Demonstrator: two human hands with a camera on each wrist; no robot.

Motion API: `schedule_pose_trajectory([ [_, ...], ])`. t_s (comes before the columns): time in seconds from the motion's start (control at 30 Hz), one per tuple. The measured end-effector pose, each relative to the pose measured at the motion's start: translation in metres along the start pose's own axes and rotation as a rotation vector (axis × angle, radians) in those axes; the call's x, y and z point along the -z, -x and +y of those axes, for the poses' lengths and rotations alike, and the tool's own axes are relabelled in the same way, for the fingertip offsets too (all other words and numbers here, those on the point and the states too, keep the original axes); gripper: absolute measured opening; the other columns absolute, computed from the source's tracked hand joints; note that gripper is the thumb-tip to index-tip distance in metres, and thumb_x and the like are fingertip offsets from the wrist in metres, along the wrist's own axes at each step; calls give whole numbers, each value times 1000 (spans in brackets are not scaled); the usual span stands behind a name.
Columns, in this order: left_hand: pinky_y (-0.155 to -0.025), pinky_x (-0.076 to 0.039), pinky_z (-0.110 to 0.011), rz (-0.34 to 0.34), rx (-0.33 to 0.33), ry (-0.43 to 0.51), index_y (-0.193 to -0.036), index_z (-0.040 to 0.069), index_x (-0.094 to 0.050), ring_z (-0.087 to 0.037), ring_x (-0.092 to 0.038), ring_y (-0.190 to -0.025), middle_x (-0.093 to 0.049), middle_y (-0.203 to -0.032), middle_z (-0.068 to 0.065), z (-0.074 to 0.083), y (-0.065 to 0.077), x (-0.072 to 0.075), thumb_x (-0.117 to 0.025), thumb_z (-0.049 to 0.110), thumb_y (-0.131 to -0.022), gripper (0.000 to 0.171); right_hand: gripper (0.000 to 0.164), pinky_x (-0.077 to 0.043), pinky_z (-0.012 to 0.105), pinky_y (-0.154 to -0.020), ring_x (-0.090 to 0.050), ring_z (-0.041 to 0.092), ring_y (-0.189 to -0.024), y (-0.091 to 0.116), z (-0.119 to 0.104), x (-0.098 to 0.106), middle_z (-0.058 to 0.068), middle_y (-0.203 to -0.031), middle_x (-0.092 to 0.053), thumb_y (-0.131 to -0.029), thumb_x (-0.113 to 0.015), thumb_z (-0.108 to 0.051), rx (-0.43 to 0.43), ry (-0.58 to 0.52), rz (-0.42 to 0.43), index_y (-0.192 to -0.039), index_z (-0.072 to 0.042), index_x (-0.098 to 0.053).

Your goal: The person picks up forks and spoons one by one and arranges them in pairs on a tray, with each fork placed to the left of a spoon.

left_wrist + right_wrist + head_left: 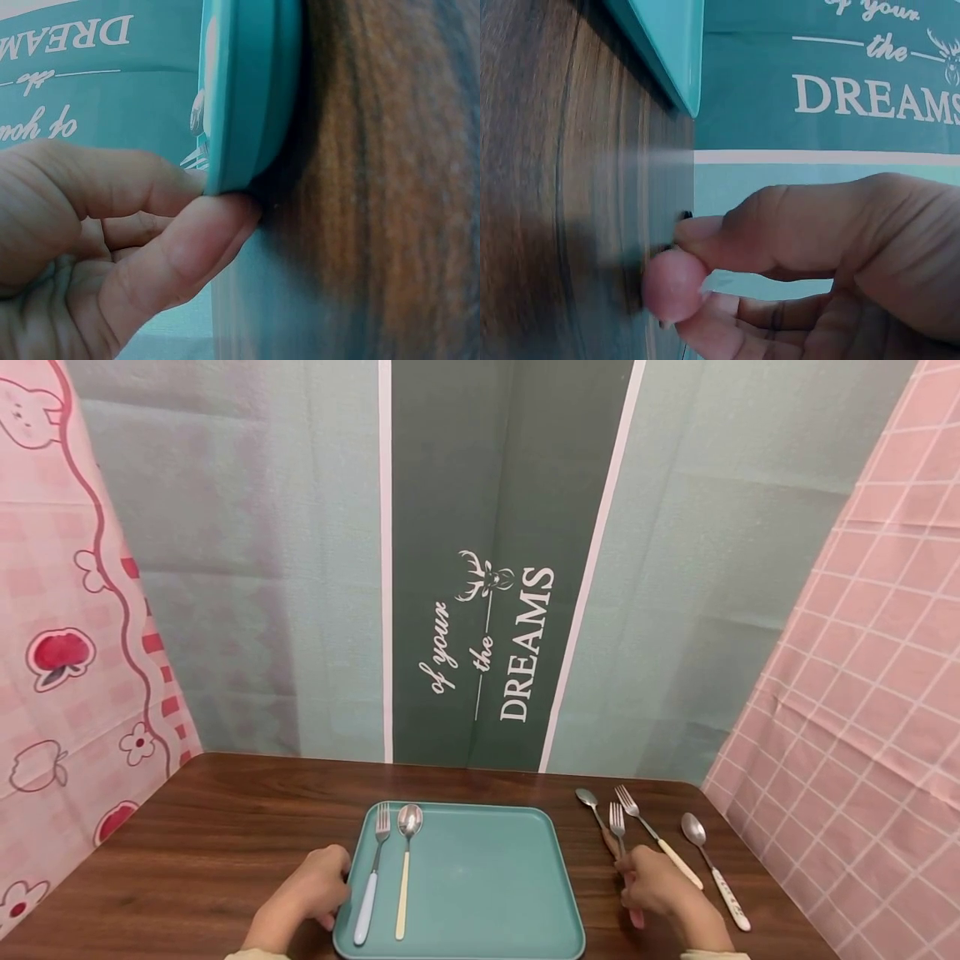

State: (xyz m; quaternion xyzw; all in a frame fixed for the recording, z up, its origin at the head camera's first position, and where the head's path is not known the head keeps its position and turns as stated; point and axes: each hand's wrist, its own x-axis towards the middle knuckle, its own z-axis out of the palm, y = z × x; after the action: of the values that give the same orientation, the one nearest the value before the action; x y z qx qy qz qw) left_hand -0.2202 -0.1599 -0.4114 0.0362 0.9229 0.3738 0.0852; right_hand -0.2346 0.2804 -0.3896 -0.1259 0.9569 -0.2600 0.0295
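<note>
A teal tray (pixel 480 877) lies on the wooden table, and my left hand (pixel 317 885) pinches its left rim between thumb and fingers, as the left wrist view shows up close. On the tray's left side rest a fork with a pale blue handle (pixel 366 906) and a spoon with a cream handle (pixel 403 893), side by side. Right of the tray, my right hand (pixel 654 881) pinches a fork with a pink handle (pixel 675 285); its tines point to the far side. Partly behind that fork lies a spoon with a brown handle (pixel 609 841).
Further right on the table (pixel 225 827) lie a fork with a yellowish handle (pixel 681 864) and a spoon with a white patterned handle (pixel 729 897). A printed curtain (pixel 510 485) hangs behind the table, with pink cloths (pixel 862 718) at both sides.
</note>
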Motion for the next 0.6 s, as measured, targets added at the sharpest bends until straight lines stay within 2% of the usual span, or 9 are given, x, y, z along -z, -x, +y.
schedule_pose_trajectory([
  [0.03, -37, -49, -26, 2, 0, 1, -75, -3, -56, -15, -53, -39, -49, -59, -9, 0, 0, 0, -52, -13, -69, 13, 42, -47, 21, -64, -60, 12, -55, -1, -1, 0, 3, -40, -51, -57, -59, 7, 0, 0, 1, -98, 13, -63],
  [0.13, -37, -49, -26, 10, 1, -1, -74, -2, -56, -15, -53, -39, -49, -59, -9, 0, 1, 1, -52, -13, -70, 13, 42, -46, 18, -65, -58, 14, -43, -3, -6, -2, 6, -40, -51, -58, -55, 9, 3, -60, -37, -99, 16, -61],
  [0.2, -37, -49, -26, 15, -3, -3, -74, -2, -57, -15, -53, -39, -49, -59, -9, 0, 1, 1, -52, -13, -70, 12, 37, -45, 17, -65, -58, 12, -45, -4, -9, -3, 6, -41, -52, -58, -55, 8, 8, -63, -49, -94, 14, -63],
  [0.27, -37, -49, -26, 16, -6, -2, -74, -2, -57, -15, -52, -39, -48, -59, -9, 0, 1, 0, -53, -13, -70, 12, 41, -45, 19, -64, -57, 13, -44, -5, -11, -5, 5, -42, -52, -58, -57, 8, 15, -53, -57, -98, 15, -61],
  [0.4, -37, -49, -26, 16, -11, 2, -74, -2, -56, -15, -52, -39, -48, -59, -9, 0, 1, 0, -52, -13, -69, 13, 39, -46, 24, -62, -57, 9, -54, -7, -17, -9, 2, -45, -52, -61, -61, 7, 27, -41, -71, -98, 15, -61],
  [0.47, -37, -49, -26, 14, -11, 2, -74, -2, -56, -15, -52, -39, -48, -59, -9, 0, 1, 0, -52, -13, -69, 13, 44, -46, 25, -59, -57, 11, -53, -8, -19, -10, 1, -46, -52, -61, -62, 7, 25, -56, -78, -105, 17, -59],
  [0.5, -37, -49, -26, 12, -11, 3, -74, -2, -56, -15, -53, -39, -49, -59, -9, 0, 1, 0, -52, -13, -69, 13, 43, -45, 25, -57, -57, 11, -54, -8, -20, -11, 1, -46, -51, -62, -62, 7, 25, -62, -76, -104, 16, -59],
  [0.6, -37, -49, -26, 8, -8, 6, -75, -3, -56, -15, -53, -39, -49, -59, -10, 0, 1, 0, -52, -13, -69, 13, 24, -43, 23, -53, -57, 12, -51, -9, -23, -12, 1, -44, -52, -62, -60, 7, 49, -61, -88, -86, 7, -62],
])
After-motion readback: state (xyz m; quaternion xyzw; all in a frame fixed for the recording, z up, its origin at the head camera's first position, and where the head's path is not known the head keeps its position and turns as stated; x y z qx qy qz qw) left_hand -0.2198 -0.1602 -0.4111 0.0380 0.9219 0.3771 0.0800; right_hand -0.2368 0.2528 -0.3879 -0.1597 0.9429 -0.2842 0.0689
